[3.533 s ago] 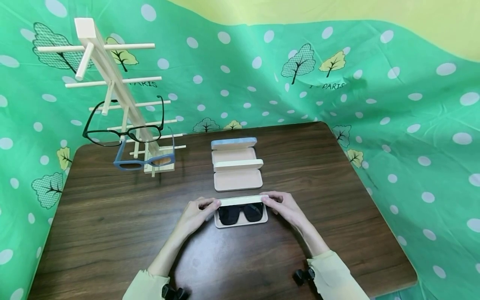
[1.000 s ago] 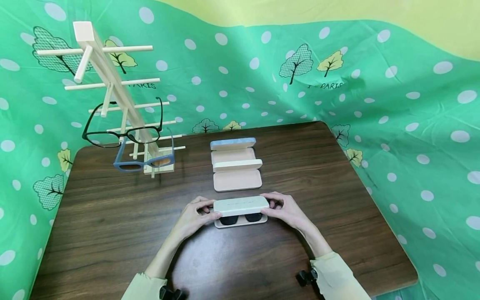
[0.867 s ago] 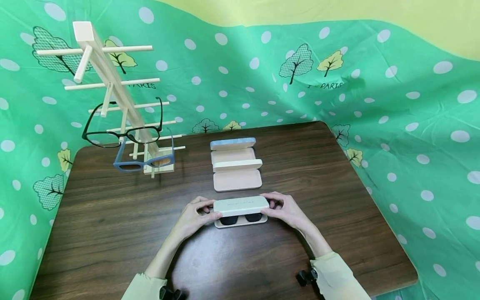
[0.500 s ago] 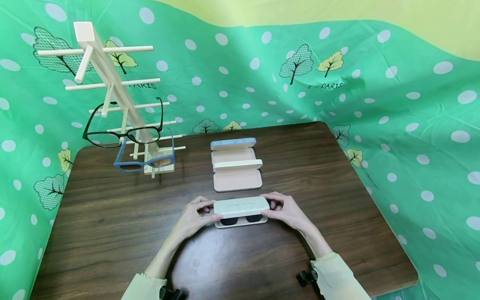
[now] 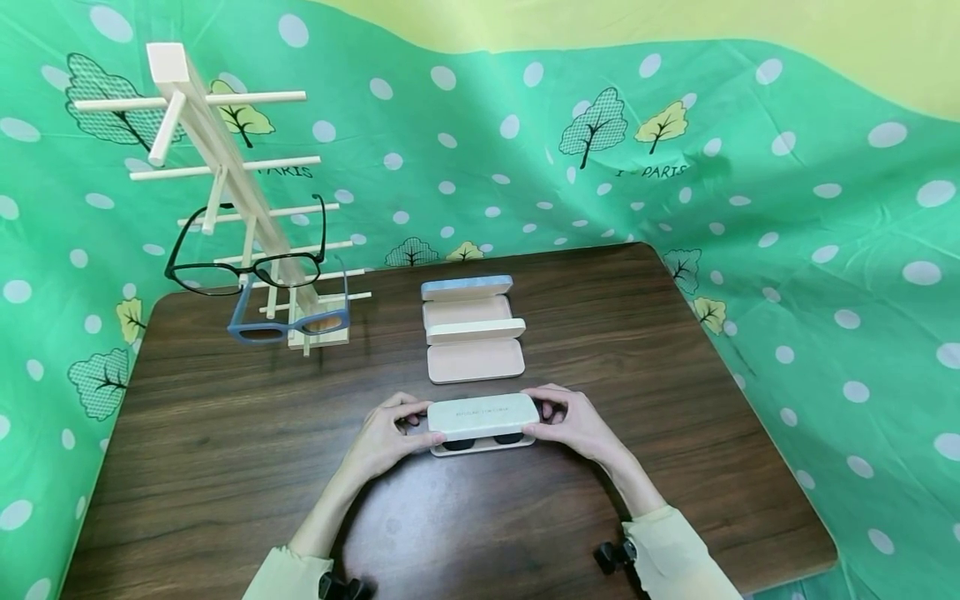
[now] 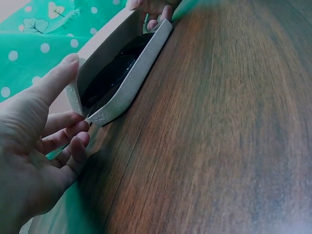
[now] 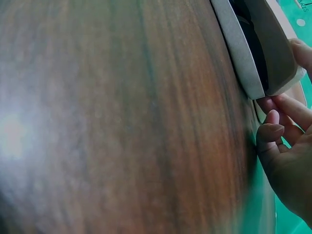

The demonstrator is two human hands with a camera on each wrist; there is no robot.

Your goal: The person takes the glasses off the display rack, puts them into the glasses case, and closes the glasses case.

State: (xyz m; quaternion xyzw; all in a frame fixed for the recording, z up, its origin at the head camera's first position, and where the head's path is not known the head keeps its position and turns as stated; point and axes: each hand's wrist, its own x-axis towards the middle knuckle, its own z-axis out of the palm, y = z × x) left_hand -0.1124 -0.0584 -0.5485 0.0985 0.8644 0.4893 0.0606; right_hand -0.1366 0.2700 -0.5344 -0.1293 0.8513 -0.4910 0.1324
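Note:
A pale glasses case (image 5: 483, 417) lies on the table in front of me, its lid tilted down over the base with a gap along the front. Dark sunglasses (image 6: 109, 80) sit inside; the head view shows only the lower edges of their lenses. My left hand (image 5: 393, 433) holds the case's left end, thumb on the lid's front corner and fingers behind, near the hinge. At the other end my right hand (image 5: 570, 421) grips the lid the same way, with its thumb (image 7: 301, 52) on the lid's edge.
Behind the held case are two more cases with raised lids: a white one (image 5: 476, 360) and a blue-lidded one (image 5: 467, 287). At the left stands a wooden glasses rack (image 5: 225, 158) bearing black-framed glasses (image 5: 243, 271) and blue-framed glasses (image 5: 288, 327). A dotted green cloth (image 5: 510, 175) hangs behind the table (image 5: 637, 350).
Earlier the lid stood upright and the sunglasses showed fully. Both hands have swung it forward and down, slowly over the last second, covering most of the lenses. The rack and other cases have not moved.

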